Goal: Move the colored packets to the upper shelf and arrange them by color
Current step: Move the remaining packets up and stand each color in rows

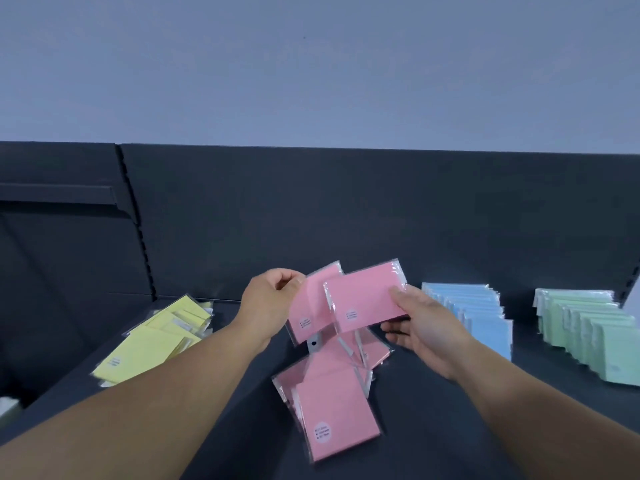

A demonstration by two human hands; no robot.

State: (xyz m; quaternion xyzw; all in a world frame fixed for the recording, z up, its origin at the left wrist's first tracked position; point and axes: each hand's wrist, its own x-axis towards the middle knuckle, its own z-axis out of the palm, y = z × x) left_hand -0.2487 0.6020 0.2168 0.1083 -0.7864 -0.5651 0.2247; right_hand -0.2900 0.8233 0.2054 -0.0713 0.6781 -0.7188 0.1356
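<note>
Near the left edge of the shelf (pixel 433 427) you have the yellow packets (pixel 152 341) lying flat in a loose, overlapping heap that runs from the back toward the front edge.

Your left hand (pixel 266 299) is raised above the middle of the shelf. Its thumb and fingers pinch the upper left edge of the first pink packet (pixel 306 306), which hangs tilted with its round label low. Just to the right, the second pink packet (pixel 363 299) overlaps the first in front. The blur makes it hard to say whether the two actually touch. Your right hand (pixel 422 330) grips this second packet by its right end, thumb on top and fingers curled beneath.

Below both hands, the pink pile (pixel 332 403) lies scattered on the shelf, reaching from the middle toward the front edge, with packets crossing each other at odd angles.

Further right, the blue packets (pixel 478 313) stand in a tidy leaning row running back to front. Beside them, near the right edge, the green packets (pixel 588 334) stand in a similar row. The dark back panel (pixel 346 202) rises behind everything.
</note>
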